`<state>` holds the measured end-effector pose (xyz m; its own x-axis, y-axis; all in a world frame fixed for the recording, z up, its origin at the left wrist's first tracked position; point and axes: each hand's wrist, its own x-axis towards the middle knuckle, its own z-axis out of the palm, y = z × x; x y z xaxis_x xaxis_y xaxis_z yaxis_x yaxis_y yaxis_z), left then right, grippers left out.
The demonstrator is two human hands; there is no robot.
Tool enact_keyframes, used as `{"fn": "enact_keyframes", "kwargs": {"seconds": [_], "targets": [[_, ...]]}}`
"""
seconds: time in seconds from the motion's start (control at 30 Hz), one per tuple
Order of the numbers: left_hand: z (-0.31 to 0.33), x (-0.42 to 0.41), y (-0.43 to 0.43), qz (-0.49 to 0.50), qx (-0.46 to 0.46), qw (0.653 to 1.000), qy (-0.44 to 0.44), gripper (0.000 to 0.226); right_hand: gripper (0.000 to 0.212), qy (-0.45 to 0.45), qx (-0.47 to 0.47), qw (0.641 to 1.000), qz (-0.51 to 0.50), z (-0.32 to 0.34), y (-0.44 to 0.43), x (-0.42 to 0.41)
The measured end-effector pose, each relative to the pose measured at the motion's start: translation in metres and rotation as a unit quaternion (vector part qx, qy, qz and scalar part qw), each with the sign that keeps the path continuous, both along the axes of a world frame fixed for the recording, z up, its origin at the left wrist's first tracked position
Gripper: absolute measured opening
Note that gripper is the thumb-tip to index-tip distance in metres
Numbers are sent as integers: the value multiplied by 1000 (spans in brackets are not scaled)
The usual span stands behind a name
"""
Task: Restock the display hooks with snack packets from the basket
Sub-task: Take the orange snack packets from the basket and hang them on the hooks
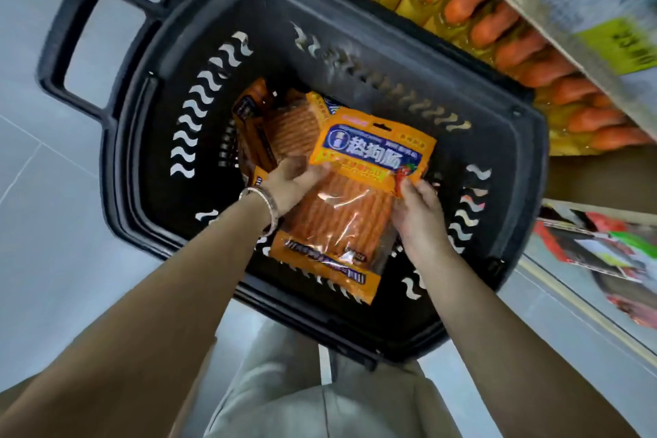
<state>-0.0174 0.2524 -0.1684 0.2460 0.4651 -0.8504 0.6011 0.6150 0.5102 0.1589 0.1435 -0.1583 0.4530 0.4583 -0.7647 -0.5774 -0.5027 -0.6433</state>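
An orange snack packet [350, 195] with a blue label and a clear window of orange sticks is held over the black plastic basket [199, 32]. My left hand [289, 185], bracelet at the wrist, grips the packet's left edge. My right hand [417, 213] pinches its right edge just below the label. More orange packets [281, 121] lie in the bottom of the basket, partly hidden under the held one. No display hooks are in view.
The basket stands on a grey tiled floor [42, 188], its handle [67, 43] pointing upper left. Shelves on the right carry bottles with orange caps [497, 21] and, lower down, boxed goods [604, 252]. My legs are below the basket.
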Motion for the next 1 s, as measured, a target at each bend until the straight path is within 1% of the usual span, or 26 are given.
{"fn": "enact_keyframes", "kwargs": {"seconds": [0.03,0.07,0.1,0.17,0.2,0.27,0.3,0.37,0.4,0.47,0.53,0.57,0.6,0.67,0.7,0.73,0.77,0.87,0.9,0.93,1.0], "targets": [[0,2,-1,6,-27,1000,-8,55,13,36,0,999,3,-1,4,-2],[-2,2,-3,15,-36,999,-3,53,14,56,-17,998,18,-6,7,-4],[-3,0,-5,27,-22,999,12,48,18,64,-43,996,40,-12,9,-5],[-11,-7,-11,51,32,996,63,39,29,22,-109,990,87,-35,6,-3],[-16,-11,-13,64,55,992,88,36,29,-14,-145,985,93,-48,2,0],[-21,-18,-16,71,86,983,145,34,27,-70,-237,967,60,-73,-7,5],[-24,-20,-16,68,90,980,165,33,35,-75,-282,956,30,-82,-9,7],[-31,-21,-15,59,83,978,180,34,52,-32,-326,945,-18,-97,-12,8],[-35,-20,-14,54,79,979,180,34,59,-13,-331,943,-19,-105,-11,7],[-42,-18,-11,42,86,979,181,36,74,-2,-354,935,12,-119,-8,4],[-50,-18,-10,22,108,976,187,37,85,-24,-379,925,25,-127,-9,3],[-52,-18,-9,12,120,975,188,38,83,-46,-384,922,27,-130,-10,3],[-55,-17,-9,4,128,974,188,38,75,-64,-376,924,29,-134,-10,3],[-57,-16,-10,-3,136,973,187,35,45,-88,-322,942,21,-139,-13,0],[-56,-16,-10,-3,133,974,182,34,33,-92,-297,950,13,-137,-14,-3],[-55,-15,-10,2,127,977,174,33,27,-93,-279,956,4,-132,-14,-6],[-52,-15,-10,10,119,979,164,31,27,-90,-267,960,-5,-124,-13,-9],[-35,-17,-12,38,96,986,130,24,50,-80,-220,972,-18,-93,-5,-17],[-27,-18,-13,51,90,988,117,21,55,-74,-205,976,-17,-81,-3,-18],[-17,-19,-14,66,87,989,104,18,54,-69,-192,979,-11,-70,-4,-19],[8,-20,-16,81,91,989,83,16,36,-73,-177,981,10,-44,-10,-18]]}}
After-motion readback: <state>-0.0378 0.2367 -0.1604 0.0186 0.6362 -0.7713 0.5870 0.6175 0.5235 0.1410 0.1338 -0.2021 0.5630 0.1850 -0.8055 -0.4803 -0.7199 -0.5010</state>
